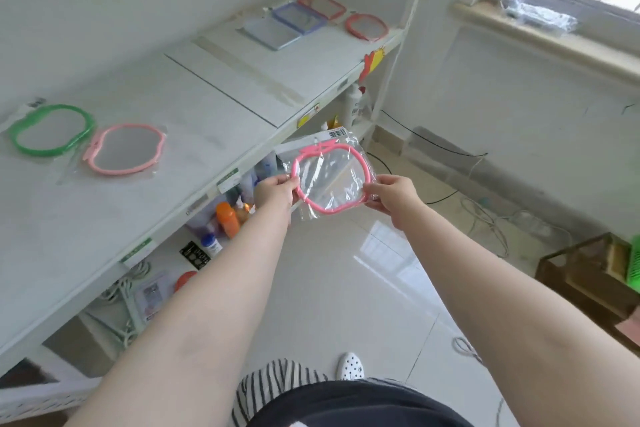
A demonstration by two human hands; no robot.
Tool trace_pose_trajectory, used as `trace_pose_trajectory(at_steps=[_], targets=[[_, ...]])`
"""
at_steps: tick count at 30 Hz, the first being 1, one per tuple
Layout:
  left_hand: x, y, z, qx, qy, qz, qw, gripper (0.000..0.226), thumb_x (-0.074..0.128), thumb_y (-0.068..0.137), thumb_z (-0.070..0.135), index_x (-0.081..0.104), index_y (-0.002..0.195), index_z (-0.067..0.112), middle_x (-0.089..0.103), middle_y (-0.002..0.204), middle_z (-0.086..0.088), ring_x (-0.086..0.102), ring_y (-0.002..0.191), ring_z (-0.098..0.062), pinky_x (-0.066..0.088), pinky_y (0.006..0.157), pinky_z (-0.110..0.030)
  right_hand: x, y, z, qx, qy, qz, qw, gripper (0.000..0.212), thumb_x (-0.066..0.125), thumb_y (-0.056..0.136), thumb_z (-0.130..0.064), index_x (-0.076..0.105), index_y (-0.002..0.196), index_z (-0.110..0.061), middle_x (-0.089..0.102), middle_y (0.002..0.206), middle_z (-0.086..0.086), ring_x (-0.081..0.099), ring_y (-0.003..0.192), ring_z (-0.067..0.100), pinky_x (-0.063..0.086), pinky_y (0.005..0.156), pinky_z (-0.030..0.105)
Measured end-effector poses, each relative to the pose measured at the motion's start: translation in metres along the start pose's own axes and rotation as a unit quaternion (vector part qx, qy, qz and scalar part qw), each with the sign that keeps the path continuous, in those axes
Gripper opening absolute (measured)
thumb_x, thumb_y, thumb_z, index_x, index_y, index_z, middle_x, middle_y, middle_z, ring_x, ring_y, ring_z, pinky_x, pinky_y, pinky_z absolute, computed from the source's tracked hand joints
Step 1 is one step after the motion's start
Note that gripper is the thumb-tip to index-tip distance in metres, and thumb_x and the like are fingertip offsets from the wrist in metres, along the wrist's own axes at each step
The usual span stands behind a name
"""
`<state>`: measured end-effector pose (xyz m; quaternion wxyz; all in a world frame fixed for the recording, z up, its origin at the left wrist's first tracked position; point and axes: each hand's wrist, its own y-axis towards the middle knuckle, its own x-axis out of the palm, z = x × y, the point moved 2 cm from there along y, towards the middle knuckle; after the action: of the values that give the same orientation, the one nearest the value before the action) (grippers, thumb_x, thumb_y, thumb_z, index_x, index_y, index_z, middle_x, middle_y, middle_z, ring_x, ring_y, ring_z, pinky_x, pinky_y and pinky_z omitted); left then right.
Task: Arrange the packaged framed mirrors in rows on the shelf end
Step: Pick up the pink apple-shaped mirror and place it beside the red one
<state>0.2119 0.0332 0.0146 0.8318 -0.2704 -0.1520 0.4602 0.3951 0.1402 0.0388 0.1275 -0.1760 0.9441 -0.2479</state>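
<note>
Currently gripping pink packaged mirror (330,180) at both edges, left hand (275,191) and right hand (393,194), fingers curled. Holding it beside shelf (207,107), clear of green mirror (50,130).

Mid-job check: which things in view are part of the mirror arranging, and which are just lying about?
Job:
- pink-framed mirror in clear plastic bag, held by left hand and right hand
- green-framed mirror and pale pink-framed mirror on white shelf
- red and blue framed mirrors at shelf end

Lying about:
- orange bottle
- floor cables
- wooden crate
</note>
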Motion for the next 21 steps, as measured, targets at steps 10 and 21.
trace_pose_trajectory(at_steps=[10, 21], targets=[[0.116, 0.031, 0.04, 0.025, 0.031, 0.006, 0.999, 0.016, 0.071, 0.082, 0.011, 0.069, 0.098, 0.011, 0.072, 0.095, -0.007, 0.068, 0.077, -0.019, 0.058, 0.072, -0.03, -0.067, 0.088, -0.046, -0.01, 0.001, 0.022, 1.0, 0.008, 0.068, 0.081, 0.004, 0.069, 0.08, -0.004, 0.068, 0.099, 0.021, 0.066, 0.078, 0.023, 0.06, 0.062, 0.021], [0.217, 0.152, 0.124, 0.023, 0.018, -0.002, 1.0, 0.018, 0.071, 0.077, 0.003, 0.062, 0.067, 0.015, 0.068, 0.081, -0.01, 0.063, 0.065, -0.023, 0.058, 0.065, -0.029, -0.069, 0.241, -0.133, 0.001, -0.004, 0.067, 0.998, 0.007, 0.073, 0.076, 0.0, 0.066, 0.078, -0.004, 0.064, 0.085, 0.014, 0.068, 0.059, 0.021, 0.056, 0.09, 0.046]])
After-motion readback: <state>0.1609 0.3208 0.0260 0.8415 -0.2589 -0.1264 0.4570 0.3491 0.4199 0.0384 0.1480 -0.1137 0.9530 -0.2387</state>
